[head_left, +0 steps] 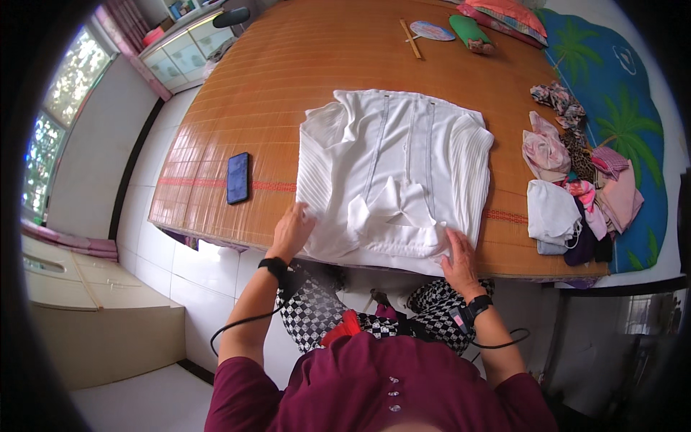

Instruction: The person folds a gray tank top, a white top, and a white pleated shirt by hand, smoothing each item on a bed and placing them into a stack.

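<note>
A white blouse point(399, 155) with pleated sleeves lies spread on the woven mat, its sleeves folded in along both sides. Its collar or tie piece point(392, 216) is bunched near the edge closest to me. My left hand point(293, 232) touches the blouse's lower left side, its fingers fairly straight against the fabric. At the lower right corner, my right hand point(461, 261) rests with fingers apart on the cloth. Neither hand visibly lifts any fabric. Both wrists wear black bands with cables.
A dark phone point(237, 178) lies left of the blouse on the mat point(252, 108). Crumpled clothes point(576, 187) are piled at the right. Farther back are a hand fan point(432, 30), a wooden stick point(411, 39), a green cushion-like item point(469, 33) and pillows point(507, 18).
</note>
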Available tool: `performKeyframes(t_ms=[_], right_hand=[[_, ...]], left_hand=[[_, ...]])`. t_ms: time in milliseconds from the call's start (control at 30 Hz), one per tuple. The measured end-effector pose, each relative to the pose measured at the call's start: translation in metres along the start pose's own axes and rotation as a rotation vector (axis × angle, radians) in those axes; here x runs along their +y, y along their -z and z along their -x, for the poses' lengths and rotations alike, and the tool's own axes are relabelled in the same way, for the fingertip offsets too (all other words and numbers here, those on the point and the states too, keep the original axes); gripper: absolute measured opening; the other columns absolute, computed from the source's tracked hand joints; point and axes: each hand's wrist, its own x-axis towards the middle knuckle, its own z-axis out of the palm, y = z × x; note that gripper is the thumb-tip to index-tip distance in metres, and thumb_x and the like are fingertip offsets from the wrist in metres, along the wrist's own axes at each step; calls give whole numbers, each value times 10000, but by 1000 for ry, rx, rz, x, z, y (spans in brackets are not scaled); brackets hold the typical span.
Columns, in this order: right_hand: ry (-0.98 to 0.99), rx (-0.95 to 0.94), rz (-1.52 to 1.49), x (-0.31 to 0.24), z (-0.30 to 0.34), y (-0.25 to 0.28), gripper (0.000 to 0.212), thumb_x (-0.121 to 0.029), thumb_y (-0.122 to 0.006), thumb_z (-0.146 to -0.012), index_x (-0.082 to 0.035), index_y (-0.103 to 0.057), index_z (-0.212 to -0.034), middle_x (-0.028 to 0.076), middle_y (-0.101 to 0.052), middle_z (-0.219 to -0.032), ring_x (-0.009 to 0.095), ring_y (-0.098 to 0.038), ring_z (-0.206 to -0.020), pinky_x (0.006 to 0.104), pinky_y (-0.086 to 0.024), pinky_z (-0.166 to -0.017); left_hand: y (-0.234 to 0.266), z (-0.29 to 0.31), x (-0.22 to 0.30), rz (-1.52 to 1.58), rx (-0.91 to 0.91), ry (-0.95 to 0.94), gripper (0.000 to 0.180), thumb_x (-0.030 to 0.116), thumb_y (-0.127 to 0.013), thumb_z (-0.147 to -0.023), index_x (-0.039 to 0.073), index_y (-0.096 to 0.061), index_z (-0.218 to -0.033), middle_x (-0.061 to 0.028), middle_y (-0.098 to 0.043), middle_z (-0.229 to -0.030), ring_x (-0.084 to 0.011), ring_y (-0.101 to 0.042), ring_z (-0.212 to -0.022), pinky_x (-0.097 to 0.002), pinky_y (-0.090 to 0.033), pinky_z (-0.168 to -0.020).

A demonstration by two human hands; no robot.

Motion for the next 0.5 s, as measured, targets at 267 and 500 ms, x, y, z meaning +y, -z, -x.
performKeyframes(t_ms=[267, 500], right_hand=[[22, 2, 200, 11, 14, -11, 523, -193, -640, -840, -6, -488, -1304, 199, -371, -1445, 381, -335, -1345, 471, -273, -1114], [7, 129, 217, 29, 36, 7, 532, -274, -684, -828, -5, -532, -1261, 197, -377, -1452, 398, -366, -1326, 490, -306, -1092]], left_hand=[[-21, -22, -17, -32, 27, 215, 334, 281, -655, -821, 46, -569, -1043, -157, -645, -952, -357, -627, -908, -452, -497, -770], [-14, 25, 7, -35, 107, -259, 410, 196, -658, -837, 52, -551, -1206, -198, -550, -1230, -380, -499, -1176, -444, -417, -995]])
